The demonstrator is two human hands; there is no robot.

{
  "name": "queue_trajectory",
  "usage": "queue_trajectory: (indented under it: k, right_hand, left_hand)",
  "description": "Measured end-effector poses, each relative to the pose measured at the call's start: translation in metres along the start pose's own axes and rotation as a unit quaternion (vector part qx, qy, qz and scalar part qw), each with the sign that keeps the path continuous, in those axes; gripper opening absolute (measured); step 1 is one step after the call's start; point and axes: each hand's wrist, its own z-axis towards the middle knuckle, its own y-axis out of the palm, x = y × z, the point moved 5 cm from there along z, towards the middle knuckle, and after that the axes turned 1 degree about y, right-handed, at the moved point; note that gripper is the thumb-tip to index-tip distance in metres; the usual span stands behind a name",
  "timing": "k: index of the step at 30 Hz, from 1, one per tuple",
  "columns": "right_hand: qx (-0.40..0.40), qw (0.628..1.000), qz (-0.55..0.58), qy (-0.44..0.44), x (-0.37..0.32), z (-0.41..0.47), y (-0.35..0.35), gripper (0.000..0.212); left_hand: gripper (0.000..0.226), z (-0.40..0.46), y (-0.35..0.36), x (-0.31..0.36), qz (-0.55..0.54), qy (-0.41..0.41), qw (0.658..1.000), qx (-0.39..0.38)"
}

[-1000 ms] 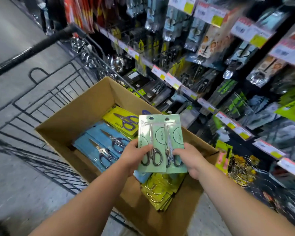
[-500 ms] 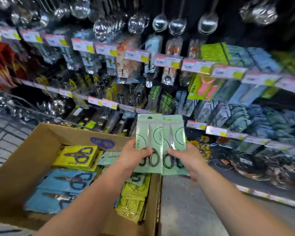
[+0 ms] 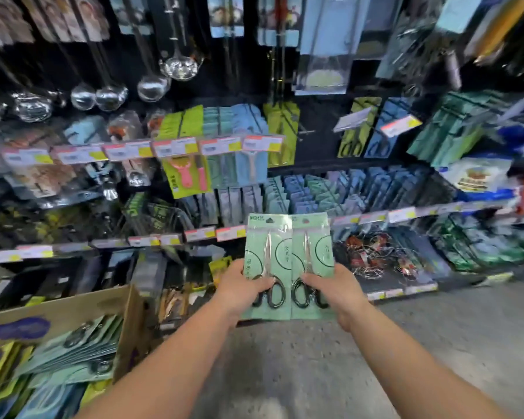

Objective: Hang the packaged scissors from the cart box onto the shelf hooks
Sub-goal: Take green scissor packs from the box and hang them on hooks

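Swung away from the cart box (image 3: 58, 334) and up toward the shelf hooks since the earlier frame, so that the box now sits low at the left edge and the display fills the view. Two packs of scissors, carried along, raised in front of the shelving. Left green pack (image 3: 268, 252) pinched at its lower edge by the left hand (image 3: 239, 290), thumb over the black handles; right green pack (image 3: 312, 252) pinched likewise by the right hand (image 3: 335, 290). Each grip pressed onto card, neither spread. Packs held side by side, edges touching, upright, hang holes at the top.

Judged as early going: nothing from this pair hung yet, both packs still short of any hook. Plenty left in the cart box too: more green packs, yellow ones and blue ones heaped inside, left of the held packs. Matching green and blue cards already hanging in rows (image 3: 330, 189) just above the held packs, likely the target hooks, though too blurred to pick out a free one.

No surface under the work; packs held in the air over a grey speckled floor (image 3: 300, 358). Around the held packs: ladles (image 3: 100, 96) high to the left, price tags (image 3: 218, 145) along the rails above, a pink peeler pack (image 3: 188, 173) up to the left, wire goods (image 3: 372, 255) just to the right.
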Motion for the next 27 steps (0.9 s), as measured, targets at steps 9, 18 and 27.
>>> queue_trajectory:
  k: [9,18,27]
  right_hand:
    - [0.134,0.989,0.066,0.001,0.036,-0.021,-0.208,0.021]
    - [0.229,0.967,0.115,0.012,0.046,-0.005,-0.316,0.021]
    - [0.268,0.951,0.152,0.019,0.028,0.091,-0.395,0.015]
  left_hand:
    - [0.039,-0.007,0.21,0.053,0.021,0.009,0.994,-0.112]
    - [0.029,0.022,0.332,0.086,0.053,0.009,0.979,-0.194]
    - [0.024,0.11,0.427,0.135,0.045,0.011,0.972,-0.231]
